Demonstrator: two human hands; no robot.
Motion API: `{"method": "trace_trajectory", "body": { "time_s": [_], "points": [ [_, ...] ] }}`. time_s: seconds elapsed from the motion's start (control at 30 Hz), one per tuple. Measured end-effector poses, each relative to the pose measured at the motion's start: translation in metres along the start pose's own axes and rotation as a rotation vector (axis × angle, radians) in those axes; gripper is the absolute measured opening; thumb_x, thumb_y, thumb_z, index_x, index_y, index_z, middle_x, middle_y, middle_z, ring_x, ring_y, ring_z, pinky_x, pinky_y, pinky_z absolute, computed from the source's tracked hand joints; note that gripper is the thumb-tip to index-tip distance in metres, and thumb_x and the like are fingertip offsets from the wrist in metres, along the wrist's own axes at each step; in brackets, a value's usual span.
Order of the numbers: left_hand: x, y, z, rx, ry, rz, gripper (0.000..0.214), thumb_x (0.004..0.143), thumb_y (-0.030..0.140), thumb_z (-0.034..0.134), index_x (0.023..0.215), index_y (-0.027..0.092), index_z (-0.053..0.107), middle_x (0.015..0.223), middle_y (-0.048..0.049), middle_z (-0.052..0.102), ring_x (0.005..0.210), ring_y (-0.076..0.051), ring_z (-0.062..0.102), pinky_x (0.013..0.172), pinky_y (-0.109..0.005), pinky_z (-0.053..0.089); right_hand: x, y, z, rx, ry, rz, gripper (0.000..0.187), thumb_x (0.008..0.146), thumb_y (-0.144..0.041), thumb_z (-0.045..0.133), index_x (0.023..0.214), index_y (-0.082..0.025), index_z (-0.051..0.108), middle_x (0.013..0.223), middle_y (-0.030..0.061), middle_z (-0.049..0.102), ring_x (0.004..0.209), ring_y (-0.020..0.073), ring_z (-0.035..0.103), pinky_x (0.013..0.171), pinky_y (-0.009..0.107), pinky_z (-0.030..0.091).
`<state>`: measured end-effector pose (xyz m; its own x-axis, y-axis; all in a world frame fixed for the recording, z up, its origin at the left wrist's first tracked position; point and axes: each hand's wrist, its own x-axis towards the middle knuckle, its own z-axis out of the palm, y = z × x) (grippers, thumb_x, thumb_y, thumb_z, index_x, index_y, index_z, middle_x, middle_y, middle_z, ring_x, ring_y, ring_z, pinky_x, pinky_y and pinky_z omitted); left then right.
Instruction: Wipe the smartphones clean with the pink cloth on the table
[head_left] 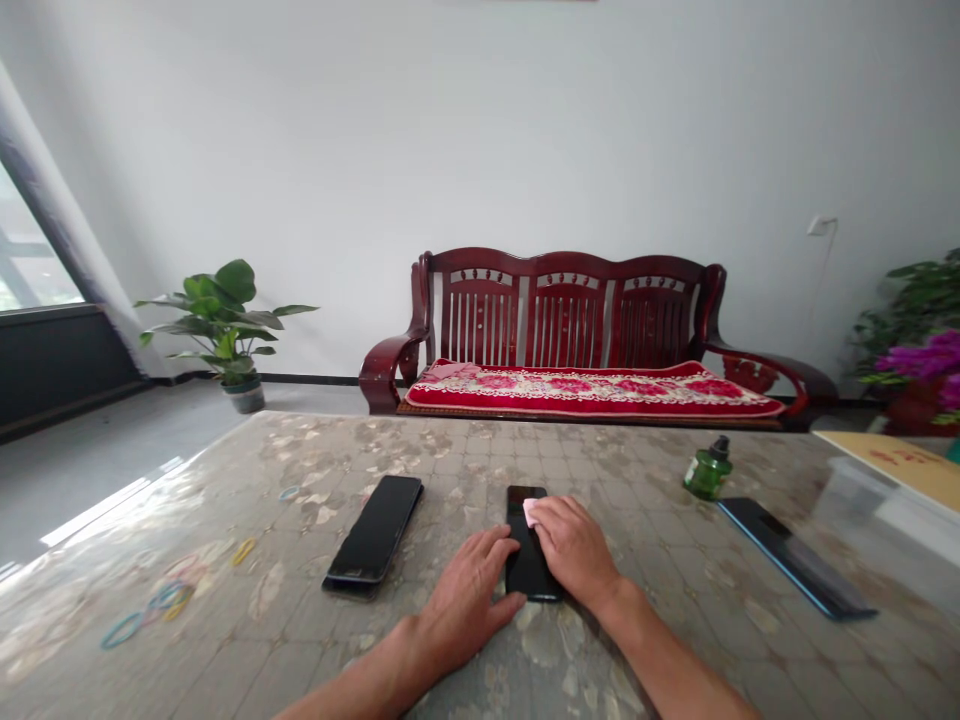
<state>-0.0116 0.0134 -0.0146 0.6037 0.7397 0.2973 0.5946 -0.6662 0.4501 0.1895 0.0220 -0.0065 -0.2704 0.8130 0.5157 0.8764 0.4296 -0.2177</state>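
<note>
A black smartphone (534, 572) lies flat on the patterned tablecloth with its dark screen up. My left hand (474, 580) rests along its left edge, fingers stretched out and thumb near the lower corner. Pressed on the upper part of the screen is a small pale pink cloth (529, 512), pinched under the fingertips of my right hand (574, 545). To the left, another dark phone (377, 530) lies at a slant on what looks like a second phone. Over on the right is a blue-edged phone (791, 555).
A green pump bottle (707, 470) stands behind the blue-edged phone. At right, a clear plastic box (877, 510) sits by a yellowish board (900, 460). Colored rubber bands (169, 597) lie at left. A wooden bench (566, 310) and potted plant (232, 320) are beyond the table.
</note>
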Motion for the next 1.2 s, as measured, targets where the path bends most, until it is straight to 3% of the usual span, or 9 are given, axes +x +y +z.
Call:
{"method": "trace_trajectory", "body": {
  "time_s": [0.17,0.43,0.67,0.9,1.2],
  "points": [
    [0.000,-0.001,0.002,-0.013,0.029,0.016,0.044,0.075,0.016,0.071,0.116,0.022,0.054,0.133,-0.0100,0.057,0.125,-0.029,0.052,0.107,-0.046,0.044,-0.005,-0.007,-0.003,0.025,-0.043,-0.042,0.029,0.087,-0.005,0.053,0.105,-0.023,0.067,0.099,0.0025,0.069,0.096,0.0185,0.058,0.088,0.031,0.046],
    [0.000,0.000,0.000,-0.011,0.009,0.002,0.042,0.076,0.017,0.071,0.114,0.021,0.054,0.135,-0.0109,0.056,0.126,-0.029,0.051,0.107,-0.046,0.043,0.001,0.002,0.002,0.015,0.017,-0.021,0.027,0.089,-0.007,0.053,0.102,-0.023,0.069,0.104,0.0035,0.070,0.098,0.0187,0.059,0.089,0.032,0.047],
    [0.000,0.003,-0.002,-0.026,0.014,0.009,0.045,0.076,0.018,0.071,0.116,0.022,0.052,0.134,-0.0098,0.057,0.126,-0.028,0.051,0.107,-0.046,0.042,-0.004,-0.001,0.000,0.081,-0.035,-0.049,0.028,0.091,-0.008,0.052,0.109,-0.023,0.068,0.105,0.0035,0.069,0.099,0.0196,0.059,0.091,0.033,0.046],
    [0.002,0.002,-0.003,0.009,0.017,0.024,0.044,0.078,0.017,0.068,0.119,0.022,0.052,0.132,-0.0090,0.059,0.124,-0.027,0.053,0.107,-0.045,0.044,0.003,0.007,0.006,0.031,-0.008,0.015,0.024,0.091,-0.008,0.054,0.102,-0.022,0.069,0.105,0.0027,0.069,0.098,0.0201,0.058,0.090,0.033,0.046],
    [0.001,0.002,0.000,0.053,0.004,0.031,0.045,0.076,0.018,0.072,0.118,0.018,0.058,0.132,-0.0105,0.061,0.124,-0.028,0.055,0.108,-0.044,0.043,-0.008,-0.005,0.001,0.027,-0.075,-0.028,0.021,0.094,-0.010,0.053,0.101,-0.023,0.067,0.099,0.0024,0.067,0.095,0.0187,0.057,0.085,0.030,0.045]
  ]
}}
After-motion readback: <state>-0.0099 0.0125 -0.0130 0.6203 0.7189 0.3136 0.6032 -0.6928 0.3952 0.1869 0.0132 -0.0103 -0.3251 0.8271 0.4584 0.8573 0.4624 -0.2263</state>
